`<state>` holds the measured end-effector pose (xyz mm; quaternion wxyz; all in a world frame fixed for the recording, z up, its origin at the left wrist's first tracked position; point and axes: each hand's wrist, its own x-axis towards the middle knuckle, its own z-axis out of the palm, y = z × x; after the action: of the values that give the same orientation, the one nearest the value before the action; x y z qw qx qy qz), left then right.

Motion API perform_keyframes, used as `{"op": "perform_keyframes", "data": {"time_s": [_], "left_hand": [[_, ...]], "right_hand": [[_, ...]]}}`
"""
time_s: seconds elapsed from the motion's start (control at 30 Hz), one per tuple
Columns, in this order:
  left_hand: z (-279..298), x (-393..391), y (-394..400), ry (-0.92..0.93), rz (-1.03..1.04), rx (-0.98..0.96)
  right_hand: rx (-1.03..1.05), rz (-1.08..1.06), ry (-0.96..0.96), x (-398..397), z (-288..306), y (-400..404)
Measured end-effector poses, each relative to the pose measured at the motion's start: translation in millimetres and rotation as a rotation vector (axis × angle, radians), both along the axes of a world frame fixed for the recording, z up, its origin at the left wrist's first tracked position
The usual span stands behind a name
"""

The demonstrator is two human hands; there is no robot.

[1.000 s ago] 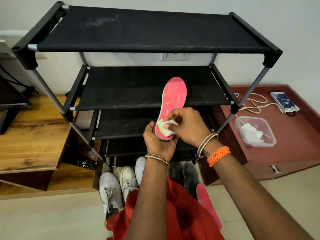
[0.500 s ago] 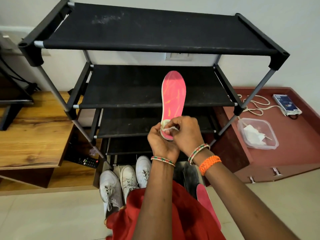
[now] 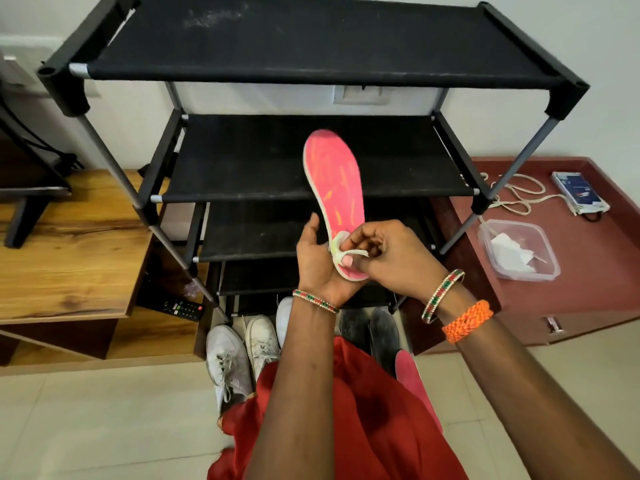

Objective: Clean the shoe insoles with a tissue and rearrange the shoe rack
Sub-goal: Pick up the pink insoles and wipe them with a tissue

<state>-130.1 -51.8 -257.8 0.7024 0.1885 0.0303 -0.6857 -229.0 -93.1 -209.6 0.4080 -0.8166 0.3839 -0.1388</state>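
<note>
Left hand (image 3: pixel 317 263) holds the pink insole (image 3: pixel 336 188) upright before the black rack (image 3: pixel 311 161); right hand (image 3: pixel 388 251) pinches a tissue (image 3: pixel 349 253) against its heel. Tiled floor (image 3: pixel 86 417), white wall (image 3: pixel 571 36), shoes (image 3: pixel 242 351) below.

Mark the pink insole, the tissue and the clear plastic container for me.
pink insole (image 3: pixel 334 174): head view, on the forefoot area of its upper face.
tissue (image 3: pixel 353 252): head view, on the twisted strip at the heel.
clear plastic container (image 3: pixel 550 261): head view, on its right rim.
</note>
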Motion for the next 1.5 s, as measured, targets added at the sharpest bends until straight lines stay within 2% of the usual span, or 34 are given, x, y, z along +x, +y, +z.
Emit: {"op": "perform_keyframes", "data": {"time_s": [0.13,0.23,0.37,0.5,0.67,0.9,0.97,1.1,1.23,1.37,1.5], "left_hand": [[-6,-8,-5,-0.043,0.027,0.022],[-6,-16,-6,-0.061,0.040,0.018],[-4,-22,-6,-0.064,0.107,-0.004],[0,-24,-5,-0.111,0.090,0.009],[0,-23,-5,-0.111,0.062,0.043],[5,-29,-5,-0.089,0.078,0.019],[4,-29,-5,-0.094,0.078,0.028],[-1,-26,-6,-0.104,0.047,0.069],[3,-29,-4,-0.140,0.067,0.130],[-2,-29,-8,-0.128,0.146,0.134],[-4,-24,-10,-0.137,0.203,0.182]], "right_hand": [[-0.328,-0.059,0.072,6,-5,18],[-0.386,-0.137,0.004,10,-5,19],[-0.564,-0.218,-0.092,14,-4,11],[-0.500,-0.295,-0.165,11,-6,9],[-0.424,-0.231,-0.135,-4,-18,25],[-0.816,-0.371,0.013,7,-12,-1],[-0.810,-0.425,0.014,9,-17,2],[-0.610,-0.441,-0.068,10,-36,30],[-0.474,-0.418,-0.057,8,-36,33],[-0.563,-0.433,0.053,18,-28,19],[-0.611,-0.506,0.018,28,-34,21]]}}
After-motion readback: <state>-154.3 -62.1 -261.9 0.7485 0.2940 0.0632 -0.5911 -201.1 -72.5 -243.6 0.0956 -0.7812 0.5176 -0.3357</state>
